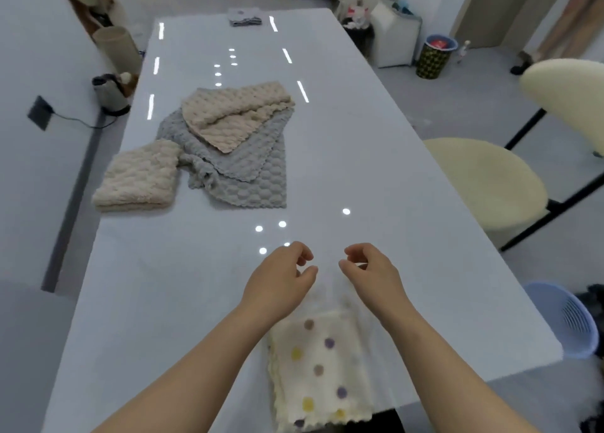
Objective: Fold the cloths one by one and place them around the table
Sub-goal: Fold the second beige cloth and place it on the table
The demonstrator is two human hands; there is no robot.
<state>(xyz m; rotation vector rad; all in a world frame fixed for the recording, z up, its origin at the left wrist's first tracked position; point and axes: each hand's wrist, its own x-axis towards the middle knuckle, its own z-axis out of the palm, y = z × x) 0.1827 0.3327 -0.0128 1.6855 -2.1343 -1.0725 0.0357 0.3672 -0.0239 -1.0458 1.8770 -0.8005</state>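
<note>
Head view looks down a long white worktop (376,177) dotted with glints of ceiling light. Both bare hands hover just above its near end, close together but apart — the left hand (277,284) and the right hand (372,277) each have the fingers curled loosely inward, thumb and forefinger nearly pinched, and neither grips anything.

Directly beneath the wrists lies the polka-dot cloth (318,370), cream with purple and yellow spots, folded into a narrow rectangle whose lower edge hangs at the worktop's near rim. The left forearm crosses just beside its upper left corner.

Further up, left of centre, a grey textured cloth (248,177) sprawls unfolded, with a beige textured cloth (228,115) lying loose on top of its far part. A folded beige cloth (140,177) sits touching the grey one's left edge, close to the worktop's left side. At the far end rests a small folded grey cloth (245,17).

Off to the right stand two cream-cushioned chairs (483,184) on black legs, and a pale blue basket (565,321) sits on the floor near the worktop's corner. A patterned bin (433,58) stands further back — no writing or labels are legible on anything here.
</note>
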